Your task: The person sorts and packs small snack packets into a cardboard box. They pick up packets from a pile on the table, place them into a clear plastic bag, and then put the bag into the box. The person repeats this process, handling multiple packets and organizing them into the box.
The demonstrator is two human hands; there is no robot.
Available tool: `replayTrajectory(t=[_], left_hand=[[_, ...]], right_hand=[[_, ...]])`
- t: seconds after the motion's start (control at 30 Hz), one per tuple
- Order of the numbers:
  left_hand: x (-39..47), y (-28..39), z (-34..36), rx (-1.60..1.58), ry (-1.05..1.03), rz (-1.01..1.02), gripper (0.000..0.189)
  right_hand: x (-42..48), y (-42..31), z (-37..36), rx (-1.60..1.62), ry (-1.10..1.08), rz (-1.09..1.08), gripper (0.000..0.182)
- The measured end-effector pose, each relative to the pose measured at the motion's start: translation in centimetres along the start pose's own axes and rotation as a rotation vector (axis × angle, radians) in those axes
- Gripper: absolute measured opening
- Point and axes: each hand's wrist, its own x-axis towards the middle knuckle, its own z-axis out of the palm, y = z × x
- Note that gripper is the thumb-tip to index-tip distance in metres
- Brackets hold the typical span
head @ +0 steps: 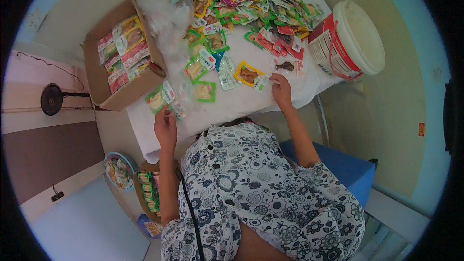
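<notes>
My left hand is at the table's front left, its curled fingertips meeting the lower edge of a green-edged vacuum food packet. A clear plastic bag lies crumpled beside that packet; whether my fingers pinch either one is unclear. My right hand hovers over the cloth with bent fingers apart and nothing visible in them. Just left of it lies a yellow-edged packet of brown food. Above it is a clear packet with a dark piece inside. Another green-edged packet rests between my hands.
A large heap of sealed packets covers the back of the white-clothed table. An open cardboard box of filled bags stands left, beside clear plastic bags. A white bucket leans at right. A blue basin sits low on the left.
</notes>
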Motion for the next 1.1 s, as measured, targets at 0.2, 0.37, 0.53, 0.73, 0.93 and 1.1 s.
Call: replayTrajectory(t=[0.2,0.37,0.53,0.73,0.93,1.1], left_hand=[[2.1,5.2,2.6,0.184,-0.078,-0.087,0.053],[3.0,7.0,5.1,0.400,-0.082,0.006,0.060],[3.5,4.9,5.8,0.386,-0.081,0.074,0.034],[2.8,4.8,4.5,0.252,-0.007,0.029,0.014],[1.9,5.5,4.5,0.178,0.092,0.063,0.010],[1.7,6.0,4.5,0.200,0.116,0.093,0.011]], right_hand=[[1.1,-5.4,2.0,-0.469,0.005,0.110,0.056],[2.1,-4.6,3.4,-0.469,-0.019,0.089,0.042],[0.6,-4.0,4.2,0.080,0.035,0.087,0.029],[0.1,-10.8,4.5,0.591,0.084,0.044,0.025],[0.9,-15.5,7.5,0.501,-0.252,0.016,0.022],[2.1,-15.9,11.5,0.653,-0.429,-0.030,0.021]])
